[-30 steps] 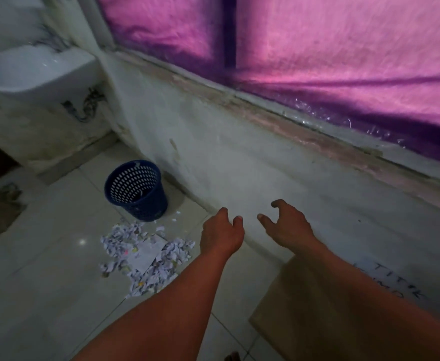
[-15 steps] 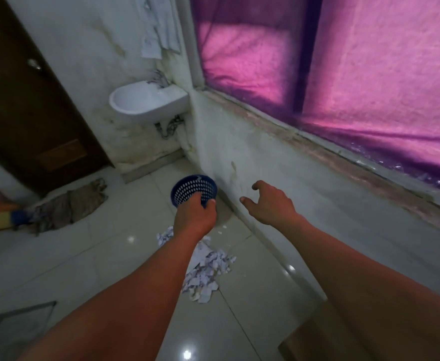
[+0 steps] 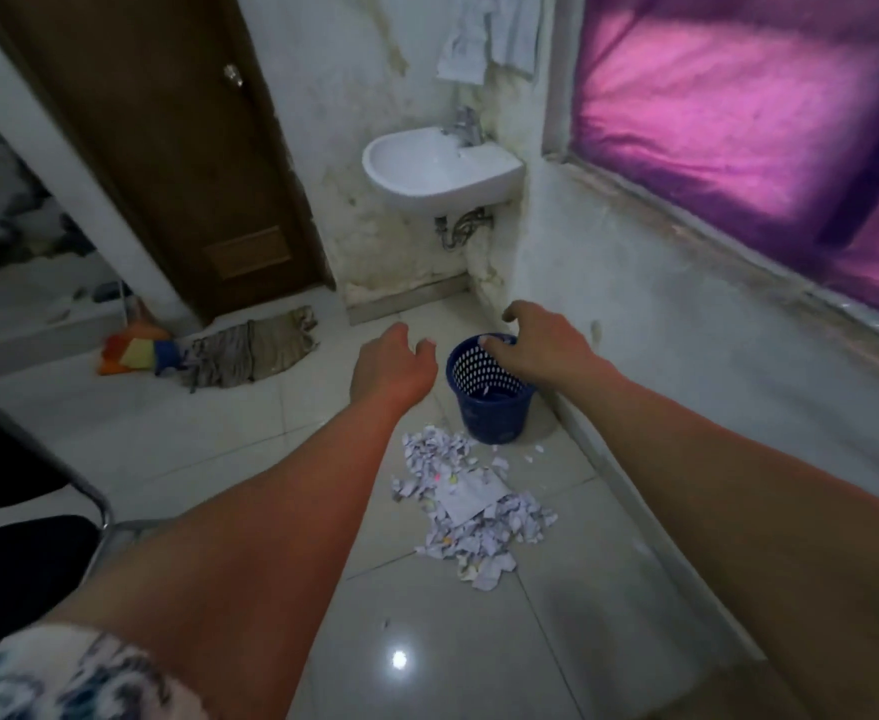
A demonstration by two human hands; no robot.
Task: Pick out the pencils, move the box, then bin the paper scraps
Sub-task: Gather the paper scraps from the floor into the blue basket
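**Both hands out by the bin, scraps not yet gathered**

Far to the left of the blue bin (image 3: 489, 413), a black chair (image 3: 37, 537) stood at the edge of view. A crumpled grey cloth (image 3: 255, 350) lay on the floor (image 3: 177, 444) to the bin's left. Neither looked like part of the job.

The left hand (image 3: 393, 366) was held out just left of the bin and above the floor. Its fingers (image 3: 423, 349) were loosely curled and pinched nothing. It was probably carried forward ready to scoop.

The paper scraps (image 3: 471, 511) lay heaped on the floor just in front of the bin, on the person's side. A larger flat sheet sat among them, and a few strays lay near the bin's base. With the heap that close, each handful would have only a short trip.

The bin stood upright with its mouth clear, and only a pale fleck or two showed inside. So the binning had, by my reckoning, hardly begun.

The right hand (image 3: 541, 348) hung over the bin's mouth with its fingers (image 3: 517, 311) bent, a little spread, and holding nothing visible. Whether they touched the rim I could not tell. It may have been placed to steady the bin or draw it nearer the heap.

No pencils could be made out and no box for certain, which suggested those steps were done. To the bin's right was a wall below a pink curtain (image 3: 738, 122).
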